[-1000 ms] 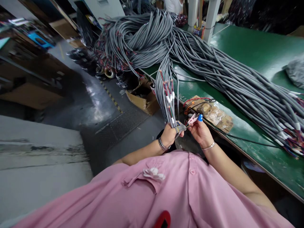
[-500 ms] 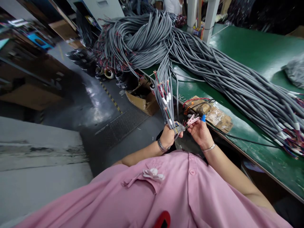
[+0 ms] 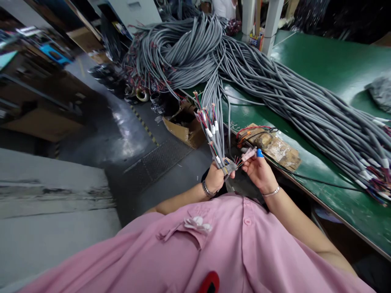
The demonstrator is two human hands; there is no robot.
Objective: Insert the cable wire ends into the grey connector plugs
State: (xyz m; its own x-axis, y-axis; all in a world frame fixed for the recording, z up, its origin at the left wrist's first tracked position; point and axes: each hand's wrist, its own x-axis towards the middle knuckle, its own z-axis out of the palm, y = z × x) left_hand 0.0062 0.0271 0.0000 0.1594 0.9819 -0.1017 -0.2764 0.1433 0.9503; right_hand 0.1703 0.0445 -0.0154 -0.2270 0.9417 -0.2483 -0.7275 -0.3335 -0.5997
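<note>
My left hand [image 3: 216, 177] is closed round a bunch of grey cables [image 3: 214, 122] whose ends show red, green and white wires and white labels. One cable end [image 3: 229, 166] sticks out between the thumb and fingers, with its thin coloured wires fanned toward my right hand. My right hand [image 3: 259, 170], with a blue cap on one fingertip, pinches a small pink tool [image 3: 248, 154] right at those wire tips. Both hands hover just off the near edge of the green table [image 3: 320, 65].
A huge heap of grey cables [image 3: 275, 89] runs across the green table from the back left to the right edge. A brown taped block with red wires [image 3: 269, 142] lies by the table edge. An open cardboard box [image 3: 183, 126] sits on the floor below. White posts [image 3: 269, 24] stand behind.
The bunch in my left hand has tilted a little to the left and its upper ends have risen. Both hands stay together at the wire tips.
</note>
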